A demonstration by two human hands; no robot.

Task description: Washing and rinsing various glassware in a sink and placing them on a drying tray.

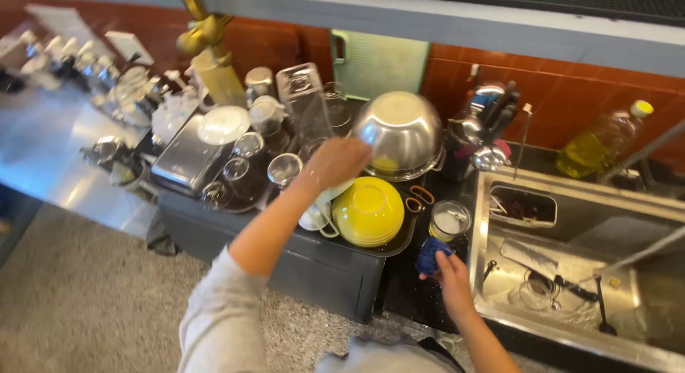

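Nearest, speckled grey floor (85,302) and a grey sleeve (221,316) cut off by the bottom edge. Right hand (453,277) low at the front of the dark surface (407,287), fingers pinched around a dark blue cloth (432,253); just beyond the cloth, a small clear jar (449,220), close but whether touching cannot be told. To the right, a steel sink (571,273) with clear items and dark utensils lying in it, blurred and hard to name. Left hand (339,162) raised over a dark tray (371,248), fingers curled and pressed together against the rim of an upturned steel bowl (403,130); the exact grip hidden by the back of the hand. Beneath the wrist, a stack of yellow bowls (367,210) and a white cup (317,216), partly covered by the forearm. Farther left, upturned glasses (246,166) on the tray, a white lid (222,123) and a tall clear jug (303,95). Steel worktop (50,152) running off left, crowded with small blurred jars (64,55). At the back, a red-brown tiled wall (571,95), a pale green board (378,63) leaning on it, a utensil holder (485,123), and a bottle of yellow oil (603,141) at far right. Brass tap (200,31) cut off at the top.
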